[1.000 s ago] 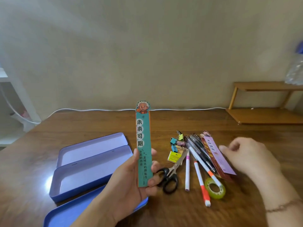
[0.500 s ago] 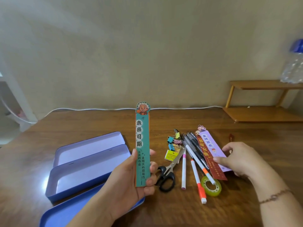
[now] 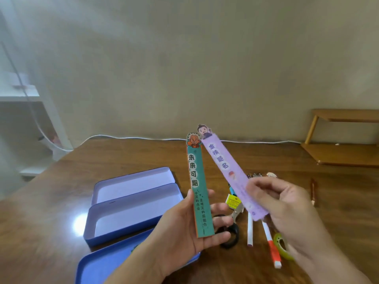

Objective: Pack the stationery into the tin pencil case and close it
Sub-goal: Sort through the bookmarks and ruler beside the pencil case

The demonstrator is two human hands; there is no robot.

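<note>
My left hand [image 3: 190, 228] holds a green bookmark [image 3: 196, 187] upright above the table, thumb on one edge and fingers on the other. My right hand [image 3: 285, 203] pinches a purple bookmark [image 3: 225, 171], tilted so its cartoon top leans against the green one. The open tin pencil case [image 3: 131, 214] lies to the left, with its inner tray [image 3: 131, 181] behind and a blue lid [image 3: 102, 265] in front. Under my hands lie black-handled scissors [image 3: 231, 232], a white pen [image 3: 249, 232], an orange-tipped pen [image 3: 270, 242], a roll of tape [image 3: 282, 244] and a yellow tag [image 3: 232, 201].
A wooden shelf [image 3: 344, 140] stands at the back right of the brown table [image 3: 61, 191]. A white cable [image 3: 123, 137] runs along the table's far edge by the wall. A small brown object [image 3: 313, 191] lies at the right.
My right hand has picked the purple bookmark up off the pile and raised it beside the green one. My left hand still holds the green bookmark upright.
</note>
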